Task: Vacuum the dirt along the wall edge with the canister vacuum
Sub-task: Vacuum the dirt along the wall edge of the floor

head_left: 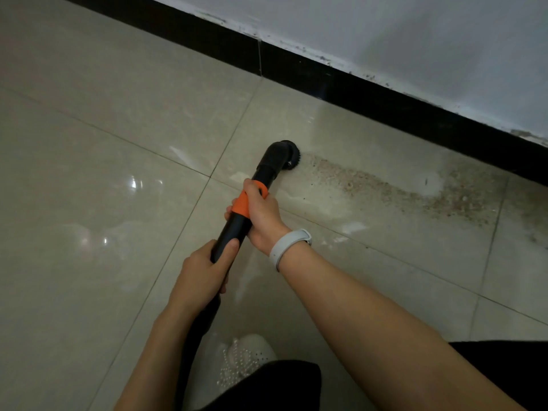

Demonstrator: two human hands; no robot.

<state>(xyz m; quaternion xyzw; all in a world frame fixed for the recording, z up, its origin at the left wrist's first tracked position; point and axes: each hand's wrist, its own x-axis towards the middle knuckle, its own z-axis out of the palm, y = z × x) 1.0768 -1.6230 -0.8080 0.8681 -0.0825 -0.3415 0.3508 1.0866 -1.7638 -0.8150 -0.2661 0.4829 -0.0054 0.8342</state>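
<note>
A black vacuum wand [234, 229] with an orange collar [241, 204] slants up from the bottom centre to a round black brush nozzle [286, 155] set on the tiled floor. My right hand [262, 216] grips the wand at the orange collar. Lower down, my left hand [204, 271] grips the black tube. A band of brown gritty dirt [394, 188] stretches from the nozzle's right side towards the black skirting [370, 96]. The canister itself is out of view.
Glossy beige floor tiles [103, 179] spread to the left. A white wall [415, 40] rises above the skirting. A white perforated shoe [246, 360] and dark trouser legs sit at the bottom. A white wristband [289, 244] is on my right wrist.
</note>
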